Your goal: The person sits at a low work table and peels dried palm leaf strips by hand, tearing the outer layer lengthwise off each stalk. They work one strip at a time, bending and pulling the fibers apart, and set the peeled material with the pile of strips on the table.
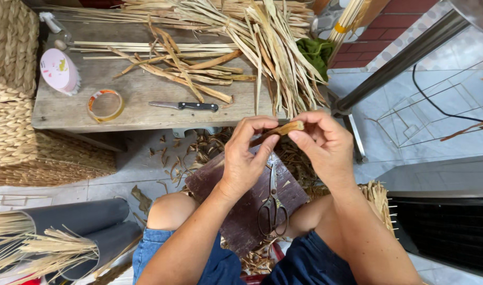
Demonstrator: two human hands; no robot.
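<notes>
Head view: both hands met above the lap, w/ a short brown dried-leaf strip [283,129] pinched between them; left hand [247,158] closed on its lower-left end, thumb & fingers wrapped; right hand [323,145] closed on the upper-right end, fingertips near the tip; strip's long axis ran lower-left to upper-right, roughly level, spanning hand to hand, so neither was nearer. Directly below, scissors [273,203] lay on a dark board [220,182] across the knees, blades pointing up toward the strip. Beyond, wooden bench [141,97]: knife [186,106] near its front edge, centre; tape roll [105,105] toward front-left corner; pink brush [59,71] at left edge; pile of dried leaves [268,47] over the right end & back edge; scraps on floor.
</notes>
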